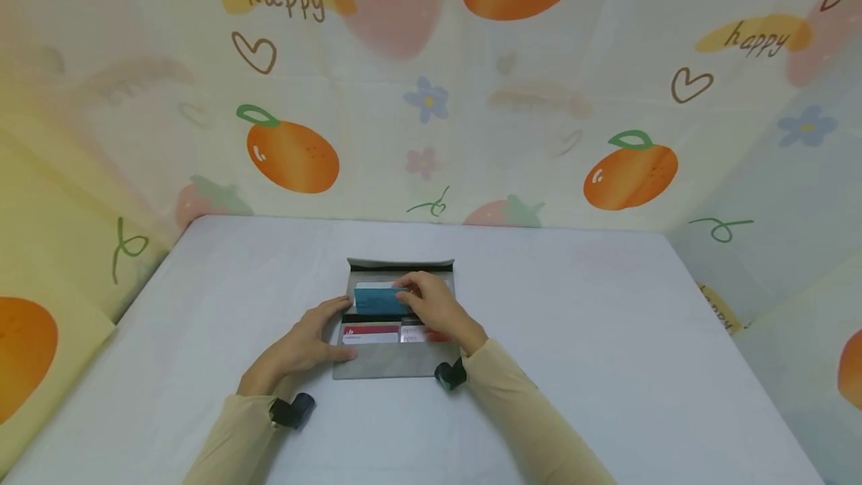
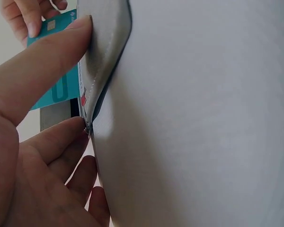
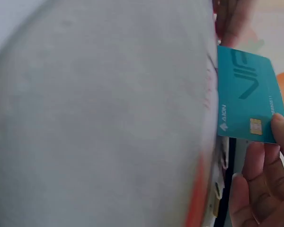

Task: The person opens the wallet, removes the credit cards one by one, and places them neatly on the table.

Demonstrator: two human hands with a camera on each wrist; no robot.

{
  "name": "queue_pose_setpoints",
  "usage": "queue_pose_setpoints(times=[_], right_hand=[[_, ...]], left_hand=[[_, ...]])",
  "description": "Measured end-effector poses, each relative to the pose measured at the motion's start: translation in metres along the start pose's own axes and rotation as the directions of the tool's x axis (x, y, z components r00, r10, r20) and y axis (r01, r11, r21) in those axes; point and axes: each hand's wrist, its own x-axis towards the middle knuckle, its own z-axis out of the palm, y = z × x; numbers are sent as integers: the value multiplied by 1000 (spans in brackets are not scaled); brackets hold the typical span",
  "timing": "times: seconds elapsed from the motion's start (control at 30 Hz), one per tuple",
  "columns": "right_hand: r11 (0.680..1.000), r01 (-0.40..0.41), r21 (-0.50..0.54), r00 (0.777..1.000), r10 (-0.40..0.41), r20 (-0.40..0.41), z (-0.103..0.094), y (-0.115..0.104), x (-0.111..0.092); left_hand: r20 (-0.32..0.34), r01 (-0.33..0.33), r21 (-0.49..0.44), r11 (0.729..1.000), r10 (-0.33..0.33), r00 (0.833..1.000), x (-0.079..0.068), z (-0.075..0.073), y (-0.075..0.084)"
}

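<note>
Hands: left [image 1: 299, 344] spread against wallet [image 1: 390, 362], right [image 1: 438, 307] pinching card [image 1: 377, 302]; only wrist views show chip [image 3: 256, 126].

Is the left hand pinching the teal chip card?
No, the right hand pinches the teal chip card, while the left hand grips the gray wallet.
</note>
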Motion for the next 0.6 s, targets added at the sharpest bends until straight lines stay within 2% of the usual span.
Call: queue_pose_setpoints(times=[0.13, 0.2, 0.27, 0.47, 0.6], right_hand=[[1000, -1, -21, 999, 2, 50, 2, 2, -3], [1000, 3, -28, 999, -2, 47, 2, 2, -4], [1000, -3, -12, 1000, 3, 23, 0, 3, -5], [991, 19, 136, 997, -9, -75, -10, 7, -15], [986, 20, 163, 993, 0, -119, -19, 13, -21]], left_hand=[[2, 5, 4, 1000, -5, 1000, 0, 2, 0], [0, 7, 0, 1000, -7, 1000, 0, 2, -1], [-1, 12, -3, 1000, -12, 1000, 0, 3, 0], [2, 23, 4, 1000, -23, 1000, 0, 3, 2], [-1, 30, 1, 1000, -30, 1000, -1, 3, 4]])
